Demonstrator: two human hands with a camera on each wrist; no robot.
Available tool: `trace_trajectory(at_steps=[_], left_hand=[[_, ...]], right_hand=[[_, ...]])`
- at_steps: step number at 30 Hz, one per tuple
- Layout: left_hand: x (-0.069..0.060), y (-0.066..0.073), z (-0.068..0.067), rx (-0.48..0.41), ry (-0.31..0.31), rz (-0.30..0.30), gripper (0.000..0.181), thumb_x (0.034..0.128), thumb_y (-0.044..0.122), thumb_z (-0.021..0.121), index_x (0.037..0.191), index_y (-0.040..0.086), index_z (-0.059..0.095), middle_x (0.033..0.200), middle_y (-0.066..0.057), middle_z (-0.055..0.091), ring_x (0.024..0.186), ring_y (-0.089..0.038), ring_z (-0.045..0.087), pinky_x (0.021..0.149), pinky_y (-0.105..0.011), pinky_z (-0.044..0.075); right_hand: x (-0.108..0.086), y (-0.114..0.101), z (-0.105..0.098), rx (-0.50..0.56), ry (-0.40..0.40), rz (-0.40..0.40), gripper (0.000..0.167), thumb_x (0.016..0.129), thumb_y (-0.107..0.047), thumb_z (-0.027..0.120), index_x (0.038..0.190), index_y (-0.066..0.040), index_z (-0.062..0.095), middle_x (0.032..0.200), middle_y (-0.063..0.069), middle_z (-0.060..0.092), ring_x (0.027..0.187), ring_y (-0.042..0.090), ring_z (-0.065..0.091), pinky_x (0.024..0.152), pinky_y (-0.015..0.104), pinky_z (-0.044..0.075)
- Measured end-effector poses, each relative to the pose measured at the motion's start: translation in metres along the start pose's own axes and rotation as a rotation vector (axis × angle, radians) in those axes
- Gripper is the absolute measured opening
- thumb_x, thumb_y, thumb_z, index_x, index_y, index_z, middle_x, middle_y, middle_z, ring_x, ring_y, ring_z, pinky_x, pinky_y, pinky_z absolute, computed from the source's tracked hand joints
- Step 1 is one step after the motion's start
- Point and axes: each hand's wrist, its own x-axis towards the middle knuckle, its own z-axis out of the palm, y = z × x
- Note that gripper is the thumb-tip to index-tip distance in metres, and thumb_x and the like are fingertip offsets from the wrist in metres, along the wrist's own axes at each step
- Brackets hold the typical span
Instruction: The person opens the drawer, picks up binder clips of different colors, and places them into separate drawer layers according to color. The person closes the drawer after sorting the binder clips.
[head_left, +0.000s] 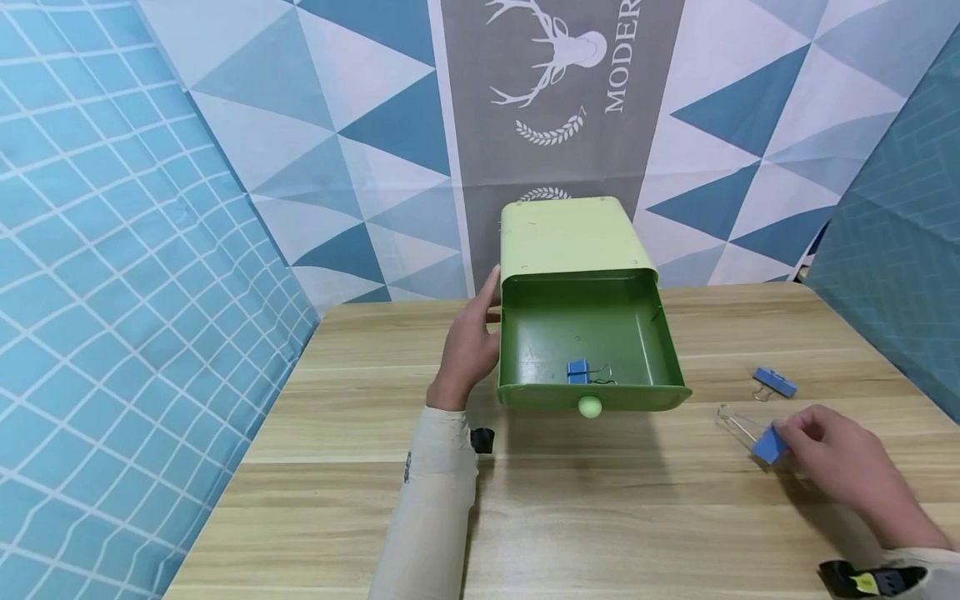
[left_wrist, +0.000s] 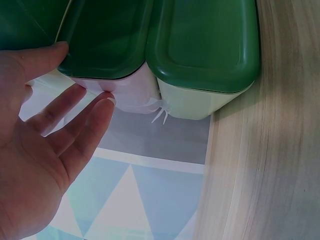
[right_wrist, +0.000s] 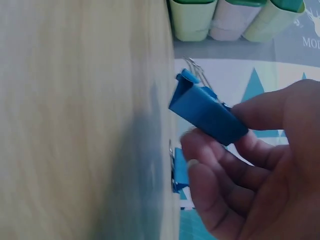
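Observation:
My right hand [head_left: 843, 458] pinches a blue binder clip [head_left: 769, 445] by its body, just above the table at the right. The clip's wire handles point away to the left. Beyond it, a second blue binder clip [head_left: 776, 382] lies on the table. In the middle stands a stacked drawer unit [head_left: 570, 237] with a pale green top. Its top drawer [head_left: 592, 398] is pulled out, and another blue binder clip [head_left: 577, 372] lies inside near the front. My left hand [head_left: 468, 350] rests along the unit's left side, fingers extended; the left wrist view shows its thumb beside a dark green drawer front [left_wrist: 110, 40].
The wooden table [head_left: 337, 483] runs back to a patterned cloth wall [head_left: 375, 167]. A blue grid cloth [head_left: 112, 292] borders the left, and a teal cloth [head_left: 900, 250] the right. The drawer's round knob [head_left: 590, 407] sticks out towards me.

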Motion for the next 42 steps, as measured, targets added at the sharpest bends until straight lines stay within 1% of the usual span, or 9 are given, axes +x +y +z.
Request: trace_trajectory(at_steps=[7, 11, 16, 21, 25, 31, 35, 39, 42], left_hand=[[-0.001, 0.000, 0.000, -0.012, -0.004, 0.006, 0.091, 0.0927, 0.019, 0.074, 0.160, 0.041, 0.017, 0.132, -0.005, 0.062, 0.110, -0.025, 0.065, 0.093, -0.047, 0.052], [-0.001, 0.001, -0.001, -0.007, -0.004, -0.003, 0.091, 0.0930, 0.019, 0.074, 0.159, 0.043, 0.016, 0.132, -0.004, 0.062, 0.111, -0.025, 0.065, 0.093, -0.046, 0.052], [-0.001, 0.000, -0.001, -0.012, -0.006, -0.001, 0.091, 0.0933, 0.018, 0.073, 0.159, 0.043, 0.016, 0.133, -0.005, 0.062, 0.111, -0.025, 0.065, 0.094, -0.048, 0.052], [-0.001, 0.000, -0.001, -0.008, -0.002, -0.002, 0.092, 0.0927, 0.017, 0.074, 0.160, 0.041, 0.017, 0.132, -0.005, 0.062, 0.110, -0.025, 0.065, 0.093, -0.046, 0.053], [-0.001, -0.001, -0.001, -0.012, -0.001, 0.002, 0.091, 0.0925, 0.016, 0.074, 0.161, 0.038, 0.018, 0.132, -0.005, 0.062, 0.110, -0.025, 0.065, 0.093, -0.046, 0.053], [-0.001, -0.001, -0.001, 0.006, 0.001, 0.004, 0.091, 0.0921, 0.016, 0.074, 0.161, 0.038, 0.019, 0.131, -0.005, 0.063, 0.109, -0.024, 0.066, 0.092, -0.043, 0.053], [-0.001, -0.001, -0.001, 0.014, 0.003, -0.002, 0.092, 0.0924, 0.016, 0.074, 0.160, 0.041, 0.018, 0.131, -0.005, 0.063, 0.109, -0.024, 0.066, 0.092, -0.041, 0.053], [-0.001, -0.001, 0.000, 0.015, 0.005, -0.003, 0.090, 0.0923, 0.016, 0.074, 0.161, 0.037, 0.019, 0.131, -0.005, 0.063, 0.109, -0.024, 0.066, 0.091, -0.042, 0.053], [-0.001, -0.001, 0.000, 0.014, 0.005, -0.002, 0.090, 0.0920, 0.016, 0.075, 0.161, 0.035, 0.021, 0.131, -0.006, 0.063, 0.109, -0.025, 0.066, 0.091, -0.042, 0.053]], right_hand=[[-0.002, -0.007, 0.002, 0.028, 0.077, -0.006, 0.043, 0.105, -0.037, 0.049, 0.101, 0.003, 0.063, 0.082, 0.007, 0.064, 0.070, 0.020, 0.053, 0.053, 0.031, 0.042], [-0.002, -0.013, 0.002, 0.044, 0.095, -0.019, 0.043, 0.104, -0.038, 0.049, 0.097, 0.001, 0.065, 0.081, 0.005, 0.067, 0.071, 0.020, 0.054, 0.053, 0.030, 0.041], [-0.001, -0.018, 0.001, 0.089, 0.088, -0.013, 0.046, 0.105, -0.041, 0.048, 0.098, 0.001, 0.065, 0.082, 0.006, 0.070, 0.072, 0.019, 0.060, 0.053, 0.030, 0.044], [0.001, -0.024, 0.002, 0.208, 0.079, -0.019, 0.049, 0.106, -0.041, 0.047, 0.101, 0.004, 0.064, 0.084, 0.009, 0.071, 0.069, 0.018, 0.067, 0.056, 0.030, 0.054], [0.002, -0.029, 0.003, 0.306, 0.085, -0.019, 0.047, 0.106, -0.037, 0.048, 0.105, 0.008, 0.063, 0.087, 0.013, 0.071, 0.070, 0.017, 0.069, 0.059, 0.031, 0.058], [0.003, -0.038, 0.003, 0.362, 0.113, -0.028, 0.048, 0.106, -0.037, 0.048, 0.110, 0.009, 0.062, 0.092, 0.016, 0.071, 0.071, 0.014, 0.069, 0.061, 0.030, 0.059], [0.001, -0.048, -0.001, 0.404, 0.133, -0.061, 0.048, 0.106, -0.037, 0.049, 0.111, 0.009, 0.061, 0.089, 0.009, 0.072, 0.072, 0.015, 0.071, 0.062, 0.030, 0.059], [-0.002, -0.057, -0.007, 0.446, 0.154, -0.091, 0.045, 0.106, -0.036, 0.051, 0.109, 0.008, 0.061, 0.083, -0.001, 0.072, 0.071, 0.016, 0.071, 0.062, 0.029, 0.059], [-0.003, -0.063, -0.010, 0.474, 0.173, -0.106, 0.044, 0.105, -0.037, 0.052, 0.107, 0.006, 0.062, 0.081, -0.004, 0.072, 0.070, 0.015, 0.071, 0.062, 0.026, 0.058]])
